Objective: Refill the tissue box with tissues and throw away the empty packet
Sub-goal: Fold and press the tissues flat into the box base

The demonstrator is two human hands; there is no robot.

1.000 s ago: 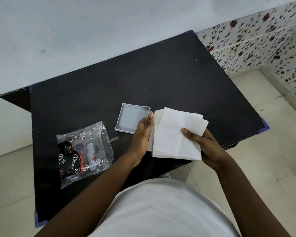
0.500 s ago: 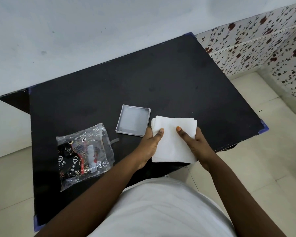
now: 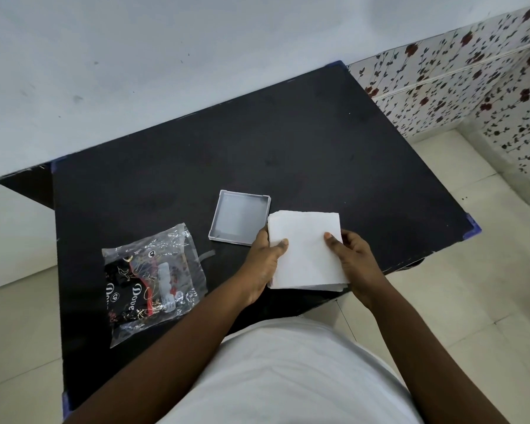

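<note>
From the head camera, both hands gripped one squared stack of white tissues over the near right part of the black table. The left hand clasped the stack's left edge with its thumb laid on top, and the right hand clasped the right edge the same way; neither hand was free.

The clear plastic tissue box tray lay open, mouth up, just beyond and to the left of the stack. Its near right corner sat just beside the stack's far left corner, though whether the two touched could not be told. The tray was close to square, so it had no long axis to match. The left hand was the nearer one, its knuckles almost at the tray's near rim.

By my reading, the coming move was a short shift up and to the left, with the stack's edges kept parallel to the tray walls.

The empty Dove packet lay crumpled, well to the left, near the table's front left part. The table beyond and to the right of the tray was bare. The stack's near edge hung close to the table's front edge, leaving little margin there.
</note>
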